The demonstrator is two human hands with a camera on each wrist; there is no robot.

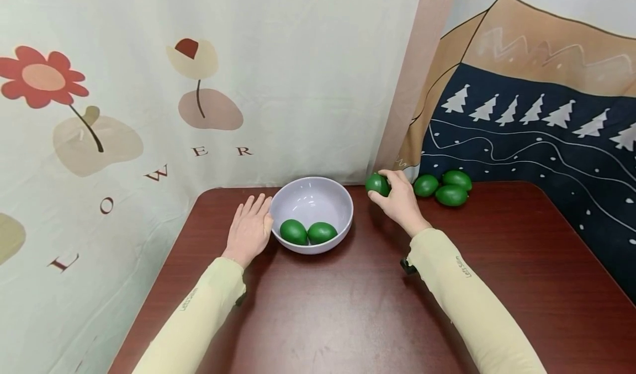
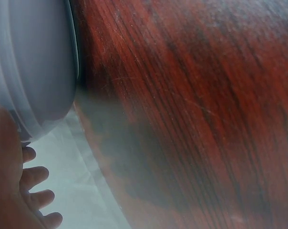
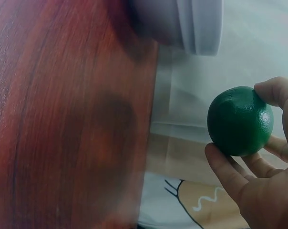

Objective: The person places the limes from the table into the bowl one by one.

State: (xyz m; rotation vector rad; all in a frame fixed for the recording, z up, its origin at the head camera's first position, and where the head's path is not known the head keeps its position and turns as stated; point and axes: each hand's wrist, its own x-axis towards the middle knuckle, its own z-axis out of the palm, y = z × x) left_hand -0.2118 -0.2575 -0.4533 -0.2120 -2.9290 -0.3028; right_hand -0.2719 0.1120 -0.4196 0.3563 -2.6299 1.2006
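A pale lavender bowl (image 1: 313, 197) stands near the table's back edge, with two green limes inside, a left lime (image 1: 293, 232) and a right lime (image 1: 322, 233). My left hand (image 1: 250, 228) rests against the bowl's left side, fingers straight. In the left wrist view the thumb side touches the bowl's outer wall (image 2: 39, 62). To the right of the bowl, my right hand (image 1: 398, 200) pinches another green lime (image 1: 377, 184) between thumb and fingertips. The right wrist view shows this lime (image 3: 240, 121) held above the table, apart from the bowl.
Three more limes (image 1: 452, 195) lie in a cluster at the back right of the brown wooden table (image 1: 328, 307). Right behind the table hangs a printed curtain (image 1: 308, 87), with a dark tree-patterned cloth (image 1: 526, 131) to its right.
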